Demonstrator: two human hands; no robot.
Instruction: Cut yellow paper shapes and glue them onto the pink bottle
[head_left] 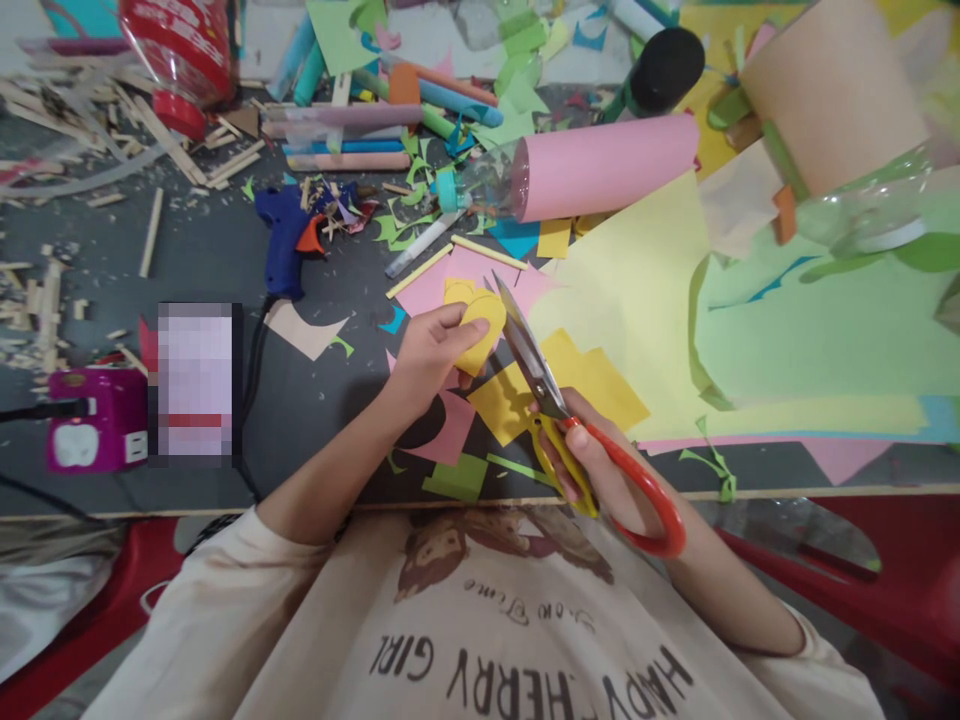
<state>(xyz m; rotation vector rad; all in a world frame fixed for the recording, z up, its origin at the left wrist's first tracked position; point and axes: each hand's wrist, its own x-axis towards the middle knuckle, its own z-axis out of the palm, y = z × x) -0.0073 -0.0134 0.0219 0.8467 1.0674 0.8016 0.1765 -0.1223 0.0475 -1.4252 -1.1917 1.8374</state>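
Observation:
Between the thumb and fingers of my left hand (435, 355) is a small yellow paper piece (482, 335) with a rounded edge. My right hand (600, 460) is wrapped round the handles of a pair of scissors (534, 355), one handle red and the other yellow. The blades point up and to the left, slightly parted, just right of the paper's edge. Beneath the hands lie pink paper with thin sticks (450, 255) on it and larger yellow paper scraps (592, 380).
A blue glue gun (281, 240) lies left of my hands, near a phone-like device (196, 380) and a purple plug adapter (97, 420). Behind are a pink-wrapped bottle (611, 168) and a red-labelled bottle (184, 60). Green sheets (825, 340) cover the right side; wood sticks litter the left.

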